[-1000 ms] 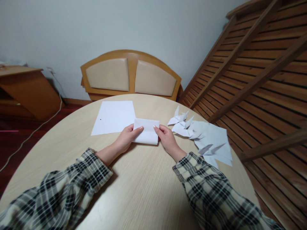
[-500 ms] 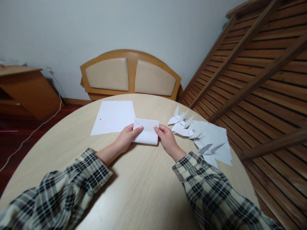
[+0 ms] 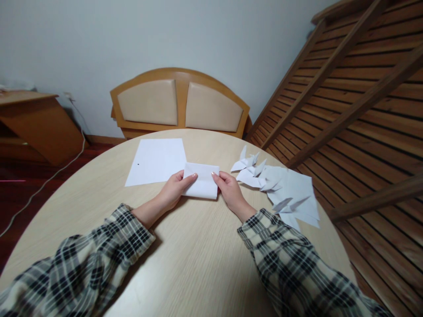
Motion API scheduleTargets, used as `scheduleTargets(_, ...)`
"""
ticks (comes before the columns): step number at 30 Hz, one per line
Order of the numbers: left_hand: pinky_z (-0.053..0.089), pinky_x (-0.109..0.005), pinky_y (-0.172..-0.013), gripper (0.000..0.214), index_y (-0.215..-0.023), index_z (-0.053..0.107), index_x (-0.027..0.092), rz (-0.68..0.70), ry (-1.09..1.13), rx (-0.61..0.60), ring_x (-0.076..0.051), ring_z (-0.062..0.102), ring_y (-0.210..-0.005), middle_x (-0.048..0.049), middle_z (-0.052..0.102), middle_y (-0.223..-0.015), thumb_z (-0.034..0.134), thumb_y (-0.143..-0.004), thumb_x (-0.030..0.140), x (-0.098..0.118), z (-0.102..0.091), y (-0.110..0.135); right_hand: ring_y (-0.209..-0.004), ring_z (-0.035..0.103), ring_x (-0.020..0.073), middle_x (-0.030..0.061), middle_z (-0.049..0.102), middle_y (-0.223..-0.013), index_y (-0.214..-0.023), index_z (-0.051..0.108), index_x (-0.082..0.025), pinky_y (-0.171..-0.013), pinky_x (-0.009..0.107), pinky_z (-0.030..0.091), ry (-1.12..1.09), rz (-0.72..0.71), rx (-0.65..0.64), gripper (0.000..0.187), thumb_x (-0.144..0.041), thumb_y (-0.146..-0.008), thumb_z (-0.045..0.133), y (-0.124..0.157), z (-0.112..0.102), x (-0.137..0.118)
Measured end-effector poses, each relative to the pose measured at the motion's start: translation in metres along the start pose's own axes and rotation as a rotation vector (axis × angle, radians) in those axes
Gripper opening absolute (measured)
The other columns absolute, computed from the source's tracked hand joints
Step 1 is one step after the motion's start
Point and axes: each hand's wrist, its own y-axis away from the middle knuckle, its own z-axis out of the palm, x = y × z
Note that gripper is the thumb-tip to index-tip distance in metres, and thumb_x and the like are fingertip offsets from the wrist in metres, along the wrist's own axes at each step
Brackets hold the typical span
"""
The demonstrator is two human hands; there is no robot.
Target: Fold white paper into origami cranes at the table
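A folded white paper lies on the round light-wood table in front of me. My left hand pinches its left edge, thumb on top and fingers curled under. My right hand grips its right edge the same way. Both hands rest low on the tabletop, with plaid sleeves reaching back toward me. A flat white sheet lies just beyond my left hand, partly under the folded paper's corner.
Several folded white paper shapes and loose sheets are heaped at the table's right edge. A wooden chair with padded back stands behind the table. A slatted wooden frame leans at the right. A wooden cabinet and a white cable are at the left.
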Motion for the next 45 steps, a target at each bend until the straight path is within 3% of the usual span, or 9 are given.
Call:
scheduleTargets(34, 0.048, -0.031, -0.075, 0.032, -0.1, 0.066, 0.012, 0.011, 0.0, -0.015, -0.02, 0.064, -0.079, -0.0111, 0.073, -0.094, 0.074, -0.077, 0.033, -0.001, -0.0019, -0.0006, -0.065, 0.046, 0.0149, -0.0009, 0.051, -0.067, -0.068, 0.055, -0.02, -0.061, 0.028, 0.037, 0.038, -0.021, -0.006, 0.035, -0.05, -0.084, 0.06, -0.0005, -0.0011, 0.0016)
scheduleTargets(45, 0.045, -0.029, -0.066, 0.03, -0.093, 0.066, 0.013, 0.012, -0.11, -0.008, -0.018, 0.06, -0.07, -0.0089, 0.071, -0.086, 0.074, -0.074, 0.035, -0.0035, -0.0014, -0.0002, -0.057, 0.042, 0.014, -0.0019, 0.046, -0.061, -0.066, 0.051, -0.021, -0.052, 0.027, 0.033, -0.026, 0.015, 0.074, 0.046, -0.064, -0.083, 0.054, -0.0012, -0.0001, 0.0026)
